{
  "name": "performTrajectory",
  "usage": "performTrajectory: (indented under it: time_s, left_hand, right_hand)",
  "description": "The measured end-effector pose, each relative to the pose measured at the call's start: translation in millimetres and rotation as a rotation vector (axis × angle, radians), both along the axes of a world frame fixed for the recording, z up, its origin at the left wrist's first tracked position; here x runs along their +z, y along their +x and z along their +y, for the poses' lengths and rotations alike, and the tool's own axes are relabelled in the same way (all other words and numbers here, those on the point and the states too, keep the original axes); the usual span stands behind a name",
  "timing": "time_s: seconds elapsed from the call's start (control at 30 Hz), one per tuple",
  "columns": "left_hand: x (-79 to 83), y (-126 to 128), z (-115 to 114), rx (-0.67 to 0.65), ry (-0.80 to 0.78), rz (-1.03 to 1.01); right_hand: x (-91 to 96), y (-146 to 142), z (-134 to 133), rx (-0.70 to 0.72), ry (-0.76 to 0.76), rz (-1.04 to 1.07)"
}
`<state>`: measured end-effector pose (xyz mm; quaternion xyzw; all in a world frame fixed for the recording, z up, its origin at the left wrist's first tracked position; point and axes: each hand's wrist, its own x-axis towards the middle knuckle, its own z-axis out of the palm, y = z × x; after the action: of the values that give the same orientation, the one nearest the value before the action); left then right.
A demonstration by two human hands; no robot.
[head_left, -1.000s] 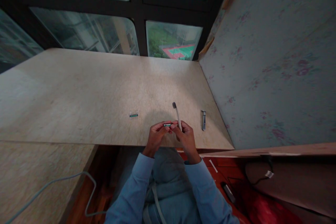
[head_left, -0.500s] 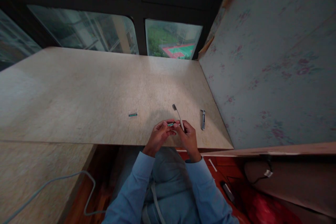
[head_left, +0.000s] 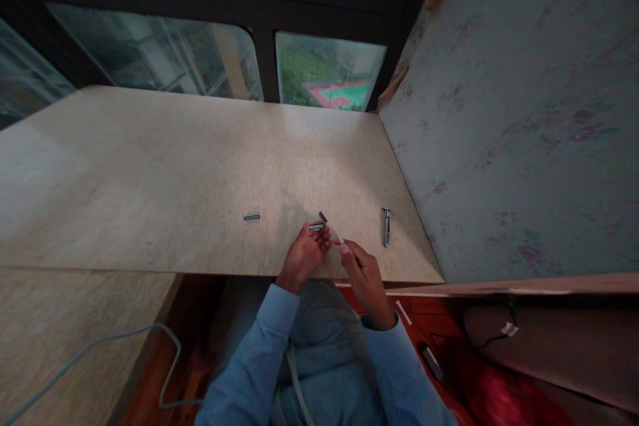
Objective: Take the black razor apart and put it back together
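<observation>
Between the fingers of my left hand (head_left: 305, 254) is a small razor cartridge (head_left: 316, 227) with a green strip. My right hand (head_left: 363, 273) grips the pale handle of a toothbrush (head_left: 333, 229). The dark bristle head of the brush lies close to the cartridge; whether they touch I cannot tell. A second razor cartridge (head_left: 252, 217) lies on the tabletop to the left of my hands. To the right, a razor handle (head_left: 387, 227) rests on the table near the wall.
The beige tabletop (head_left: 164, 173) runs to a dark-framed window (head_left: 264, 66). A flowered wall (head_left: 514, 120) borders its right side. A grey cable (head_left: 94, 346) crosses the lower surface at left. Red material (head_left: 504, 393) lies on the floor at lower right.
My hands have moved apart, the right one lower and to the right. The toothbrush has tilted left, bringing its head beside the cartridge, which my left hand alone now holds.
</observation>
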<state>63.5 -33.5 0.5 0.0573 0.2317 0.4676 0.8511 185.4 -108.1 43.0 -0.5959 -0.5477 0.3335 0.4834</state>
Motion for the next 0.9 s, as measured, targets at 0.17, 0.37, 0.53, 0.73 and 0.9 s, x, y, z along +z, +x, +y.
performTrajectory:
  time_s: [0.17,0.37,0.53,0.73,0.9]
  left_hand:
    - [4.4,-2.0,2.2,-0.003,-0.085,-0.022]
    - [4.8,-4.8,-0.4,-0.008,-0.060,-0.021]
    - [2.2,-5.7,0.1,0.010,-0.089,-0.043]
    - [-3.2,-6.0,1.1,0.024,-0.037,-0.066]
    - [-2.5,-5.8,1.3,0.017,-0.029,-0.031]
  right_hand:
    - [-6.8,1.4,-9.1,0.085,-0.073,-0.061]
    - [-13.7,-0.3,-8.3,0.099,-0.110,-0.065]
    - [-11.8,-1.1,-8.8,0.049,-0.115,-0.117]
    - [-8.7,-0.8,-10.5,-0.023,-0.099,-0.139]
    - [-7.1,-3.1,-11.1,-0.028,-0.075,-0.106]
